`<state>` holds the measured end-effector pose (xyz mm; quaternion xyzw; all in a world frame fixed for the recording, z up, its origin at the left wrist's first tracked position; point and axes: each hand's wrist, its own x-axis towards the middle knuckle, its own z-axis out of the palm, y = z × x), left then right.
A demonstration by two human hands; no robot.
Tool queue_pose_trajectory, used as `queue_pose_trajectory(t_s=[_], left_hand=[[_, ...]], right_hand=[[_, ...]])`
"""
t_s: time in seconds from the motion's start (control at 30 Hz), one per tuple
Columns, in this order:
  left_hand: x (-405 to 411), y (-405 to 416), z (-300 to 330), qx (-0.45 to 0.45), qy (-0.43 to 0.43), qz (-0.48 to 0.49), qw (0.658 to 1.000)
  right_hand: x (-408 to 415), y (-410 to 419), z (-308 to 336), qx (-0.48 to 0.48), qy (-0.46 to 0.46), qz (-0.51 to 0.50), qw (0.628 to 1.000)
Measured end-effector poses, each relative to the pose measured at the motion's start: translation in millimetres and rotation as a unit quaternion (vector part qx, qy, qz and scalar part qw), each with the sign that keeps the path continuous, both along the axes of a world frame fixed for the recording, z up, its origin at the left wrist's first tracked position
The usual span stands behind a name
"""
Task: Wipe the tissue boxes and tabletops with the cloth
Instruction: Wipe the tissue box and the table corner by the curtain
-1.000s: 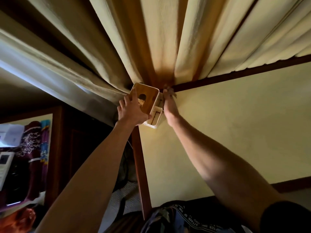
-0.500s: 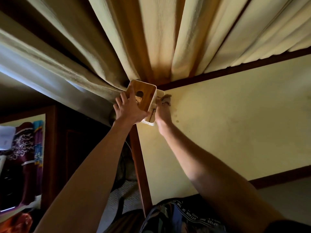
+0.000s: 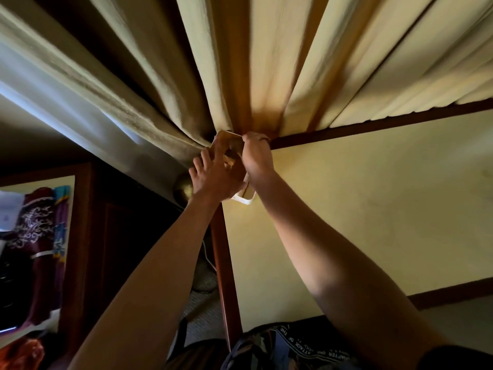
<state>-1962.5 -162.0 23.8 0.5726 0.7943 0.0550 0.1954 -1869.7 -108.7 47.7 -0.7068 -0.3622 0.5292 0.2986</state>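
Since the earlier frame the right hand has gone from the side of the tissue box onto its top, fingers curled round the cloth, and the left hand holds the box w/ fingers spread. It sits at the far corner of the tabletop, touching the curtain. I think it is light and stiff, so hold its sides; curtain folds and table edge crowd it.
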Motion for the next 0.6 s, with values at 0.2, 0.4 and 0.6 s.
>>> queue_pose_trajectory(t_s=[0.2,0.4,0.6], left_hand=[[-0.9,2.9,-5.1,-0.002,0.004,-0.001,1.0],[-4.7,0.8,-7.9,-0.011,0.007,-0.01,1.0],[-3.3,1.2,-5.4,-0.019,0.009,-0.005,1.0]], right_hand=[[1.8,2.8,5.8,-0.131,0.155,-0.052,0.978],[19.8,44.6,2.5,-0.229,0.134,-0.015,0.964],[27.2,67.8,-21.9,-0.288,0.123,-0.002,0.95]])
